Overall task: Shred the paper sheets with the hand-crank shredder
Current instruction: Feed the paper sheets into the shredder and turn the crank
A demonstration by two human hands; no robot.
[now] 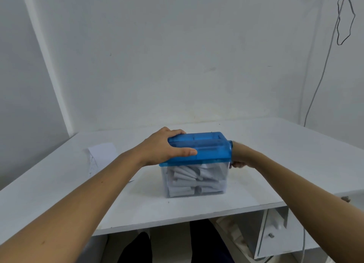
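Left hand (163,148): thumb (185,151) laid flat along the near face of the blue translucent plastic shredder head (208,148), other fingers wrapped over its far top edge. It clamps the left end, a steadying grip.

Right hand (239,154): pressed up against the right end of the shredder head. Its fingers are mostly hidden behind the blue plastic, so I cannot tell if they are curled on anything. No crank handle visible; judged to sit on that hidden right side.

The shredder head caps a clear rectangular plastic bin (195,192), packed nearly full with white shredded paper curls (187,176). The unit stands mid-table, near the front edge, long axis running left-right between the two hands.

Key relation: the white paper sheets (103,154) to be shredded lie flat on the white table (275,154), to the left of the left hand and apart from the bin. The left hand is the nearer one, so it would likely fetch the next sheet while the right stays at the crank end. No sheet is seen in the feed slot on top.

Room: bare tabletop to the right of and behind the bin. The wall corner is well back. A thin grey cable (319,85) hangs down the wall at far right, clear of the hands. A white drawer unit (273,233) sits under the table on the right. The nearly full bin may jam the output.
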